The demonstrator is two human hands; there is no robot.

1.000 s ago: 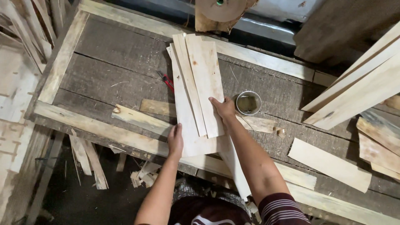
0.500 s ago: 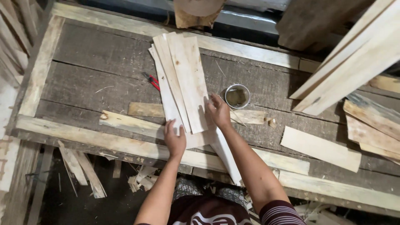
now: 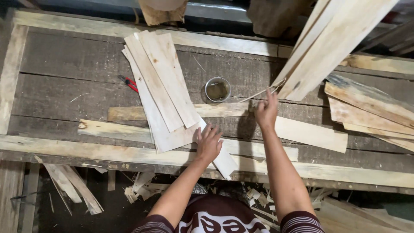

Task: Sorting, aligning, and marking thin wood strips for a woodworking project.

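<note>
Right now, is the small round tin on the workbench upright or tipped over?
Upright: the tin shows its open round mouth to the camera, with dark contents inside.

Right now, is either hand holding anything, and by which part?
Left hand lies flat on the near end of the pale thin wooden slats, pressing rather than gripping. Right hand reaches up at a thin pale wood strip; an actual grip cannot be told.

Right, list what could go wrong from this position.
1. The right hand reaches up to the leaning boards at the bench's right; rough edges and a loose sliver there could splinter the fingers, or the boards might slide down.
2. The small metal tin sits just beside that reach and could be knocked over.
3. The left hand presses only the near end of the thin slat stack, which overhangs the bench edge, so the slats may fan out or slip off.
</note>
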